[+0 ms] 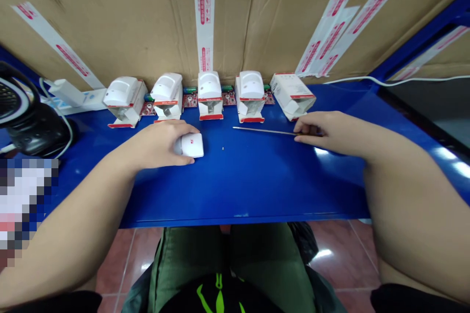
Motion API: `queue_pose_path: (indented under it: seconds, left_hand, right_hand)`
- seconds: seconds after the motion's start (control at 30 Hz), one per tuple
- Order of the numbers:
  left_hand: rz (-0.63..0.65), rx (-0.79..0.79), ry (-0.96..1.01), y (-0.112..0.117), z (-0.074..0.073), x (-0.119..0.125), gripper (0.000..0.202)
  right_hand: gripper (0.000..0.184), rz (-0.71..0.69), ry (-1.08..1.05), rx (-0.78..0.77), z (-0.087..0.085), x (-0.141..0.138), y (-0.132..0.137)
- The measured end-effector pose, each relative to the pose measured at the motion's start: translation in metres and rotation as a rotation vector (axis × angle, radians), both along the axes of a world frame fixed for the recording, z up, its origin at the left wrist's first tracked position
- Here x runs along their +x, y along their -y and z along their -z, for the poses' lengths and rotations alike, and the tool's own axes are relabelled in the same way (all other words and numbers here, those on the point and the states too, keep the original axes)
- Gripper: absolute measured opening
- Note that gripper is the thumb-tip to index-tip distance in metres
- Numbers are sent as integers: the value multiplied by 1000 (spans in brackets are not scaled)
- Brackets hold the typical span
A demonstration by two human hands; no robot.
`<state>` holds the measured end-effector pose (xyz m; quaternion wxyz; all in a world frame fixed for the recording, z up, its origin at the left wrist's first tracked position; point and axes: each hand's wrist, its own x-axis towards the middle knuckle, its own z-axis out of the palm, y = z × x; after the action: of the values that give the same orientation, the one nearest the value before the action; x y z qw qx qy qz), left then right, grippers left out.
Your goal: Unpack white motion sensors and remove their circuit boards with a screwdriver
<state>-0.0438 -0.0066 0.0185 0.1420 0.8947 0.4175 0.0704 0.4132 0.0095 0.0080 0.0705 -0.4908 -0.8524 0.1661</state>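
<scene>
My left hand (163,144) is wrapped round a white motion detector (193,145) that rests on the blue table (235,186). Its fingers and thumb grip the two sides, and a small red mark shows on the casing. On the right, my right hand (319,129) holds a long thin screwdriver (262,130) by its handle, mostly hidden in the fingers. The metal shaft points left, low over the table or lying on it; I cannot tell which. Between the hands lies a tiny screw (223,148).
Several opened boxes stand along the back, most topped by white detectors (209,85). Red circuit boards (190,100) and green batteries (189,90) lie between them. One box (293,95) has no detector on top. A black fan-like device (33,117) and a power strip (88,100) are left.
</scene>
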Motion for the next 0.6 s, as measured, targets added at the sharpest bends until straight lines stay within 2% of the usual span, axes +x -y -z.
queue_pose_path:
  seconds: [0.07,0.2,0.3,0.4,0.6]
  left_hand:
    - [-6,-17,18,3,-2,8,58]
    - [-16,-99,37,10,-5,17,55]
    - [-1,-111,73,10,-5,16,53]
    - [23,-108,106,6,-2,12,53]
    - [85,-105,138,-2,5,5,57]
  right_hand:
    - [9,15,-8,47,-1,-3,1]
    - [16,-31,-117,223,-2,-32,11]
    - [24,-186,-192,219,6,-68,20]
    - [30,-306,-175,229,17,-105,23]
    - [25,-388,-70,247,27,-159,15]
